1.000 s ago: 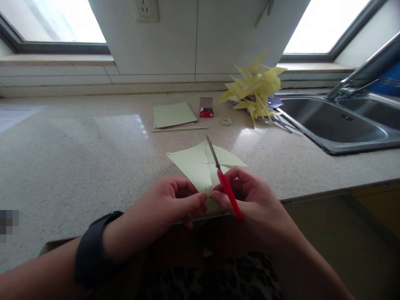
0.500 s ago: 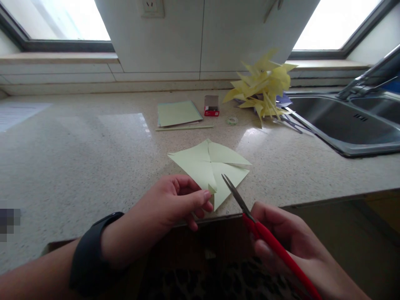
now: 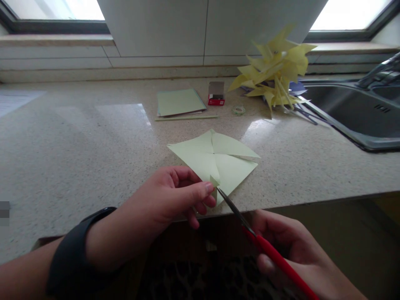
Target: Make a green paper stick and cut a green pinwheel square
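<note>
A pale green paper square (image 3: pixel 215 160), slit along its diagonals, lies on the speckled counter (image 3: pixel 78 158) near the front edge. My left hand (image 3: pixel 168 200) pinches the paper's near corner between thumb and fingers. My right hand (image 3: pixel 290 250) grips red-handled scissors (image 3: pixel 265 246) below the counter edge, and their blade tips touch the paper's near corner beside my left thumb. A dark band sits on my left wrist.
At the back lie a stack of green sheets (image 3: pixel 179 102), a thin stick (image 3: pixel 186 118), a small red box (image 3: pixel 216 93), a tape roll (image 3: pixel 238 110) and a heap of yellow paper pinwheels (image 3: pixel 275 71). A steel sink (image 3: pixel 359 112) is at the right.
My right hand pulled the scissors off the paper's middle, back below the counter edge, then brought the blade tips up to the near corner. My left hand kept its pinch.
</note>
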The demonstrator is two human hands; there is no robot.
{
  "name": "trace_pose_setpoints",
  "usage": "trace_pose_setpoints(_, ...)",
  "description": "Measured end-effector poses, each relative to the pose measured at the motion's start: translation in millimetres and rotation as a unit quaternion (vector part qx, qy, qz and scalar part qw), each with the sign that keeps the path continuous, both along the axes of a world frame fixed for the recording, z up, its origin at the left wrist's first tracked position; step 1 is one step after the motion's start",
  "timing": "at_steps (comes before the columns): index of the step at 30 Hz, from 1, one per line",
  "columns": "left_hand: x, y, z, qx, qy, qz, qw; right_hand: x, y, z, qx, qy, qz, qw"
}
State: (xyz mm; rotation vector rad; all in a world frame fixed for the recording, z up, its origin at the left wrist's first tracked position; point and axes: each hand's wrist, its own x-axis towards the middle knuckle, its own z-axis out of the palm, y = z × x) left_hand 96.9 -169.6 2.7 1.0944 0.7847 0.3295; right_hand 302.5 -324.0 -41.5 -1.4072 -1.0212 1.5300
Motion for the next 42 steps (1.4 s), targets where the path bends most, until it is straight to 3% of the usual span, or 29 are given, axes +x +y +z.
trace_pose_setpoints(42,-0.8,0.7,-1.4,0.042,0.032,-0.006,0.999,0.4,7.5,1.8,0.03,-0.026,-0.009,0.999)
